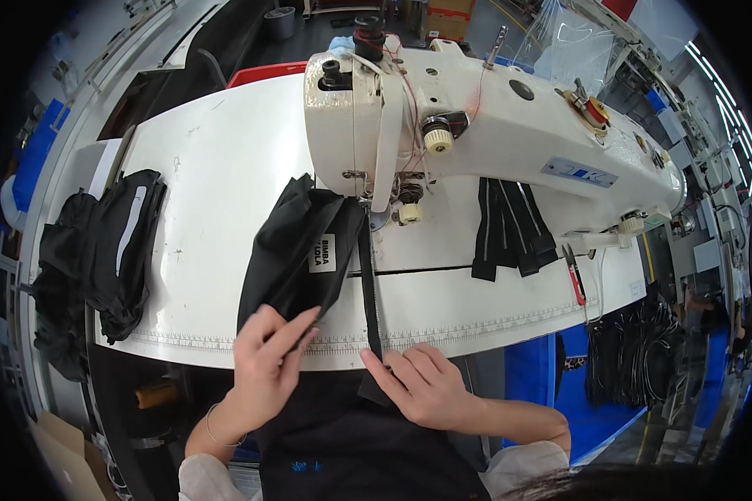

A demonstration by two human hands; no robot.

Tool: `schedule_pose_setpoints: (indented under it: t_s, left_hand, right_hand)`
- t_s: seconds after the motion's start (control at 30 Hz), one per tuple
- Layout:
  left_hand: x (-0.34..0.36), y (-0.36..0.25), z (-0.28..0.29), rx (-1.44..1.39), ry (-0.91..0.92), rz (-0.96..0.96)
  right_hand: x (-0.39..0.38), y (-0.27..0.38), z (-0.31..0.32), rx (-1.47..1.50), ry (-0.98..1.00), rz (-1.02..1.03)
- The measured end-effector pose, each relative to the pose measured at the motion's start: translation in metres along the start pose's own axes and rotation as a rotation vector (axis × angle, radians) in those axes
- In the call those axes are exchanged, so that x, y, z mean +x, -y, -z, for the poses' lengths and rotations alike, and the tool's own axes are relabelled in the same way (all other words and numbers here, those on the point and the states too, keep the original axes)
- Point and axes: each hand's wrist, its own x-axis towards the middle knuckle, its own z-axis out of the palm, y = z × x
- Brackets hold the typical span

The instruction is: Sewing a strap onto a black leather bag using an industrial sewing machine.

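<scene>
A white sewing machine (pixel 501 142) with red thread stands on a white worktable (pixel 200 209) with a printed ruler strip. Black fabric (pixel 284 242) with a white label runs from beside the presser foot toward me. My left hand (pixel 271 363) pinches the lower edge of this fabric. A black zipper tape (pixel 371 292) extends from the presser foot down over the front edge. My right hand (pixel 418 386) has its fingers curled and pressed together on the lower part of the tape.
Folded black pieces (pixel 109 259) lie at the left. Several zipper strips (pixel 514 225) lie under the machine arm, near red-handled snips (pixel 575 275). A blue bin (pixel 535 392) and hanging black zippers (pixel 627 351) are at the lower right. A red tray (pixel 263 73) sits behind the table.
</scene>
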Motion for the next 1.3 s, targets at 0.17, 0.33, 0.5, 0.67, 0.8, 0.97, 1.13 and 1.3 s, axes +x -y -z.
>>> schedule_pose_setpoints:
  t_s: [0.17, 0.33, 0.5, 0.67, 0.8, 0.97, 1.13, 1.3]
  left_hand:
    - [0.033, 0.02, 0.008, -0.238, -0.123, 0.093]
    - [0.107, 0.04, 0.038, -0.381, -0.091, 0.176]
    - [0.052, -0.006, 0.013, 0.345, 0.13, -0.74]
    - [-0.003, 0.023, -0.04, 0.324, 0.133, -0.713]
    - [-0.005, 0.024, -0.044, 0.265, 0.131, -0.674]
    - [-0.005, 0.028, -0.042, 0.146, 0.155, -0.584]
    - [0.018, 0.015, -0.01, -0.13, 0.207, -0.199]
    - [0.024, 0.004, -0.009, 0.266, 0.174, -0.641]
  right_hand:
    - [-0.01, -0.008, -0.027, -0.055, -0.011, 0.143]
    - [-0.011, -0.011, -0.023, -0.111, 0.019, 0.236]
    - [-0.011, -0.012, -0.021, -0.055, 0.049, 0.209]
    - [-0.008, -0.016, -0.02, -0.005, 0.005, 0.192]
    - [-0.01, -0.017, -0.02, -0.003, 0.001, 0.177]
    - [-0.009, -0.016, -0.021, -0.016, -0.006, 0.192]
    - [-0.013, -0.019, -0.023, -0.024, 0.041, 0.201]
    - [-0.01, -0.018, -0.02, 0.009, 0.061, 0.201]
